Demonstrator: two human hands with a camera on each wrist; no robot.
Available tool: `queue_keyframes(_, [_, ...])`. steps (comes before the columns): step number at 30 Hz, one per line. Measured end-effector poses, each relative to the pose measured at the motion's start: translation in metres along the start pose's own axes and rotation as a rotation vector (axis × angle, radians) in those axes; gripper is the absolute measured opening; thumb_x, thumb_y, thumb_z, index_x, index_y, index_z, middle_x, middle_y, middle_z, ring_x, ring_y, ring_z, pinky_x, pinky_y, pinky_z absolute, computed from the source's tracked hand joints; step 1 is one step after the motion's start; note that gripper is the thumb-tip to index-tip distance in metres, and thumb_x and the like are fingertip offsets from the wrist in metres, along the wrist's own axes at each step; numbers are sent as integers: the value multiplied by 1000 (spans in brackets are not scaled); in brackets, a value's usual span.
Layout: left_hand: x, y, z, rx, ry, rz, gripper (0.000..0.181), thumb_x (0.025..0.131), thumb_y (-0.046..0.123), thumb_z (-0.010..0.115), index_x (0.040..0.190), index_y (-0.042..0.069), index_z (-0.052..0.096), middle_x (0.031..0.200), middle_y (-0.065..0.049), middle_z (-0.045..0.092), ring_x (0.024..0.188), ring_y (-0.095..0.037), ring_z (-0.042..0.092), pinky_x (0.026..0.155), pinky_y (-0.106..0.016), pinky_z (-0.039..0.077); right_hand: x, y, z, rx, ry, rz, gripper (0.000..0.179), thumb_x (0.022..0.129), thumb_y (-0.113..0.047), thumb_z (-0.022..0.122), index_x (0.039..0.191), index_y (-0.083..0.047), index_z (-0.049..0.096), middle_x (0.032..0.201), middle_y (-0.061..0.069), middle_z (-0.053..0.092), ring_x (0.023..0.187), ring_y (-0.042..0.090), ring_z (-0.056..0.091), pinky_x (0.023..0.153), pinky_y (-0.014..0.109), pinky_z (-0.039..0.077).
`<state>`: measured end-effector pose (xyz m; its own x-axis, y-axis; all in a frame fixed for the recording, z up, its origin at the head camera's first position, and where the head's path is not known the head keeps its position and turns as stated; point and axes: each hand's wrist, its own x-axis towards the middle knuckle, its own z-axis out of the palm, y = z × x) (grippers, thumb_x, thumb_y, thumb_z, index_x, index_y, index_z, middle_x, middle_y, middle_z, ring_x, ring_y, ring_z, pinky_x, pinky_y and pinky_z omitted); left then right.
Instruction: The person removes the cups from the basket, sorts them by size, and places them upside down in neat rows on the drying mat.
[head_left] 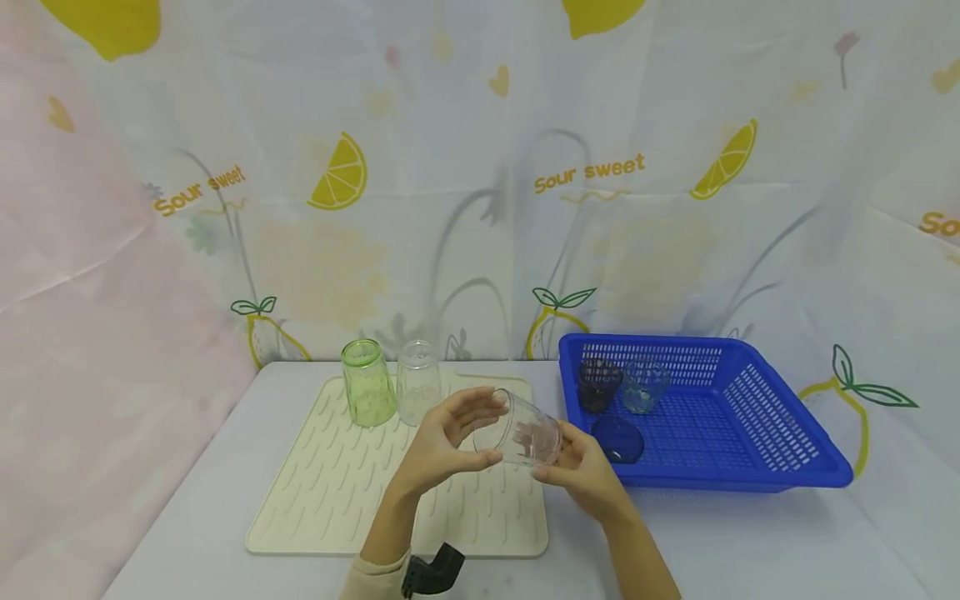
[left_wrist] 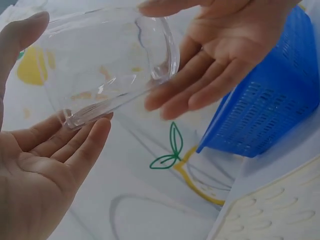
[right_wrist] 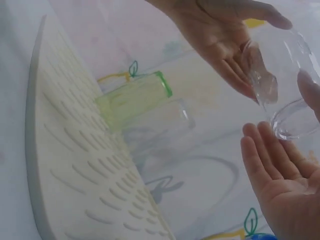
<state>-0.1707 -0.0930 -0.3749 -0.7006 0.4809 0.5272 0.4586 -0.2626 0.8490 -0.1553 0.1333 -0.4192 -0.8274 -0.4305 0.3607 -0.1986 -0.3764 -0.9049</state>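
A clear drinking glass (head_left: 525, 433) lies tilted on its side between both hands, above the right edge of the cream drying mat (head_left: 322, 500). My left hand (head_left: 450, 437) holds it at the rim end, thumb on one side and fingers on the other. At the base end my right hand (head_left: 588, 471) grips it between thumb and fingers. In the left wrist view, the glass (left_wrist: 110, 65) spans the gap between the two palms. A green glass (head_left: 367, 387) and another clear glass (head_left: 417, 383) stand side by side at the back of the mat.
To the right sits a blue plastic basket (head_left: 780, 417) with slotted walls. Inside it are a dark glass (head_left: 598, 387), a clear bluish glass (head_left: 645, 387) and a dark blue glass (head_left: 618, 440). A lemon-printed curtain (head_left: 465, 250) hangs behind the white table (head_left: 202, 500).
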Motion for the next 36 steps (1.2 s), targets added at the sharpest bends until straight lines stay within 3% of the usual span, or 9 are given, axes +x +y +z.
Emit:
queue_keyframes(3, [-3,0,-1,27,5,-55,69,77,7,77,131,-14,40,123,-38,44,117,-29,53,102,-35,45,-1,-4,-5,-8,5,-24,63,82,6,65,129,25,27,121,7,59,111,19,60,93,28,51])
queue_keyframes(9, [-7,-3,1,84,12,-166,72,76,9,78,132,-12,39,126,-29,49,114,-42,51,101,-34,46,-1,-12,-12,-27,13,-61,50,83,8,64,128,12,42,118,7,60,110,19,60,93,28,51])
queue_keyframes(17, [-8,-7,5,131,9,-207,69,72,3,78,131,-9,44,124,-26,54,115,-40,54,101,-32,46,0,-25,-12,-140,56,-80,53,82,6,66,129,12,42,122,4,58,111,17,59,92,25,51])
queue_keyframes(21, [-9,-9,9,175,5,-241,68,71,7,81,129,-5,48,124,-19,57,117,-35,54,101,-27,45,3,-29,-10,-155,16,-124,51,83,5,66,129,7,47,122,5,59,109,17,60,89,25,53])
queue_keyframes(25, [-9,-11,14,233,6,-282,69,69,11,83,128,-5,50,123,-17,59,115,-28,57,101,-26,45,8,-35,-6,-202,-10,-164,53,82,4,68,129,14,44,121,4,60,106,17,61,85,26,55])
queue_keyframes(29, [-8,-13,19,276,3,-279,67,69,13,83,125,-5,52,121,-18,60,113,-27,58,100,-28,46,12,-40,-2,-308,9,-149,54,81,2,69,128,15,45,121,6,60,108,15,60,89,26,53])
queue_keyframes(32, [-7,-14,23,315,-7,-254,58,68,15,83,117,-2,57,110,-12,63,103,-23,59,97,-33,49,16,-43,1,-411,5,-140,53,80,1,71,128,11,49,120,14,60,109,17,59,92,27,51])
queue_keyframes(36, [-5,-16,27,349,-11,-233,47,67,17,84,105,3,60,95,-2,59,90,-15,57,94,-40,51,21,-47,1,-520,-59,-165,53,79,2,72,127,9,51,115,24,60,106,23,60,92,30,51])
